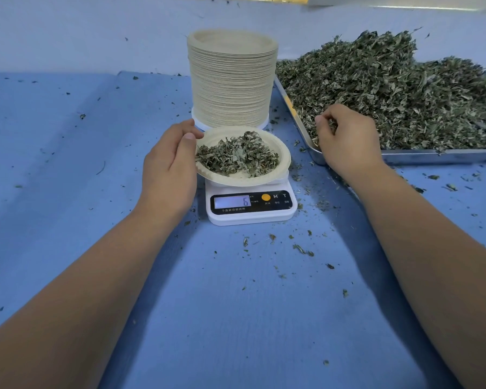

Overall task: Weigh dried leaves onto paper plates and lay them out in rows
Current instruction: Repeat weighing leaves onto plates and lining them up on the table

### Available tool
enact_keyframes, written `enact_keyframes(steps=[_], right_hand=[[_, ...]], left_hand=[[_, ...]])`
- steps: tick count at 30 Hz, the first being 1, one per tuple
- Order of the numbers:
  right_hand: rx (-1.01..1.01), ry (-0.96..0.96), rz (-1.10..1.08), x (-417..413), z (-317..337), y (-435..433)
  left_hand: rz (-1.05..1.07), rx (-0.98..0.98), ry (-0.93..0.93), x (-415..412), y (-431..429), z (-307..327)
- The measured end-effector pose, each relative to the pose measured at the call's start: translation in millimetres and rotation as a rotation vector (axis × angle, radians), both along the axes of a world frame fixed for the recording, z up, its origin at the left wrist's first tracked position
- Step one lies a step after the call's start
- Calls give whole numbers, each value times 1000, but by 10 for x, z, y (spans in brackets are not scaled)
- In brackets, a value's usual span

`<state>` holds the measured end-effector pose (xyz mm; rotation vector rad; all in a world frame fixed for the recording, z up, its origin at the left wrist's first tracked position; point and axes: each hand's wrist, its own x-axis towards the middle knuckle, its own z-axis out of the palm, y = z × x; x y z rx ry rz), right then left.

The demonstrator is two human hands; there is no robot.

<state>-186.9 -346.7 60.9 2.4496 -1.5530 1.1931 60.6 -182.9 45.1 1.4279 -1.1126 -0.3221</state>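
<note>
In the head view, a paper plate (pixel 284 157) sits on a white kitchen scale (pixel 251 217) at the middle of the blue table cover (pixel 68 178). A loose portion of leaves (pixel 236 157) lies in the plate's bowl, and the display (pixel 232 202) reads 6.

The left hand (pixel 170 164) lies against the plate's left rim with its fingers nearly straight. The thumb and forefinger touch the edge; whether any finger curls under it cannot be told.

The right hand (pixel 348 138) is over the near left corner of the metal tray (pixel 432 157), its fingers curled and pinching a small tuft from the heap of dried leaves (pixel 390 88). A tall stack of plates (pixel 232 80) stands just behind the scale, and crumbs are scattered on the cover around it.

The step looks like topping up the portion. It would go best if the tuft is small and is released low over the plate's middle, so nothing spills off the rim. The left hand should come clear of the plate before the number is read, since any touch could skew it. The target weight is not shown.
</note>
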Motion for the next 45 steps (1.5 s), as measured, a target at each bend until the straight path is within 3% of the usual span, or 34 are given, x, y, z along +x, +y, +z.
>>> enact_keyframes(steps=[7,12,15,21,25,30,35,39,43,45], right_hand=[[40,-56,8,-5,-7,-42],[198,114,-44,65,147,-167],[187,149,-59,146,347,-167],[76,0,292,672,712,316],[81,52,491,1021,683,659],[132,182,585,1138,534,735],[168,136,612,1109,481,707],[133,131,604,1001,484,717],[-39,292,512,864,399,779],[-106,277,496,842,354,828]], left_hand=[[42,30,51,-6,-33,-16],[144,37,-3,-47,-28,-26],[133,51,-16,-39,-35,-42],[121,50,17,1,-69,-65],[113,95,-5,5,-70,-67],[87,117,-7,15,-63,-74],[98,102,-19,-3,-69,-88],[116,135,-50,14,-63,-67],[72,88,-133,-58,-24,-25],[30,46,-209,-107,-11,-8]])
